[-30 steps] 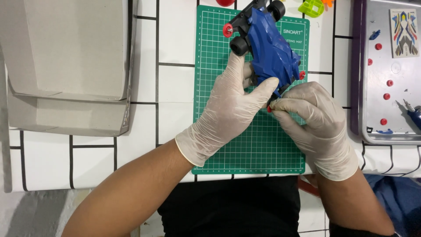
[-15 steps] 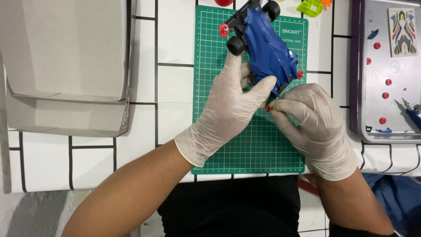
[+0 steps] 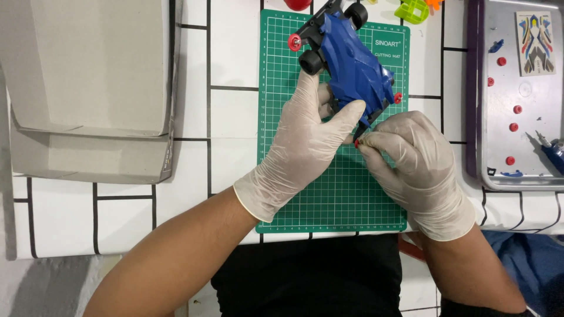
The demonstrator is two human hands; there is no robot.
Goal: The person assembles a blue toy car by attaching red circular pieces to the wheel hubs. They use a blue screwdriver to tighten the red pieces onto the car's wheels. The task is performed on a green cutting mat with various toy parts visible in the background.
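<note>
Left hand [image 3: 305, 144]: white glove, comes in from lower left, fingers wrapped round the near end of the car, thumb laid along its blue shell. Closed on it.
Right hand [image 3: 420, 167]: white glove, comes in from lower right, fingertips pinched together on a tiny red part [image 3: 356, 142] right at the car's near end. Part mostly hidden, can't tell what kind.
Car [image 3: 349, 64]: blue toy race car, upper centre of frame, tilted, far end pointing to the upper left, near end down at the hands. Black wheels, red rollers at the corners. Held up over the mat; whether the far end touches it, can't tell.
Mat [image 3: 329, 205]: green gridded cutting mat, centre of frame, under both hands.
Tabletop [image 3: 229, 111]: white with black grid lines, carries everything.
Box [image 3: 88, 88]: grey cardboard box, flaps open, upper left of frame, well apart from the hands.
Tray [image 3: 523, 158]: metal tray with a purple edge, right of frame, just beside the mat.
In tray: small red bits [image 3: 513, 126] scattered, a sticker sheet [image 3: 536, 42] at the top, a blue-handled tool [image 3: 552, 149] at the right edge, partly cut off.
Top edge: green plastic piece [image 3: 411, 10] and a red round thing [image 3: 298, 3], both cut off by the frame.
</note>
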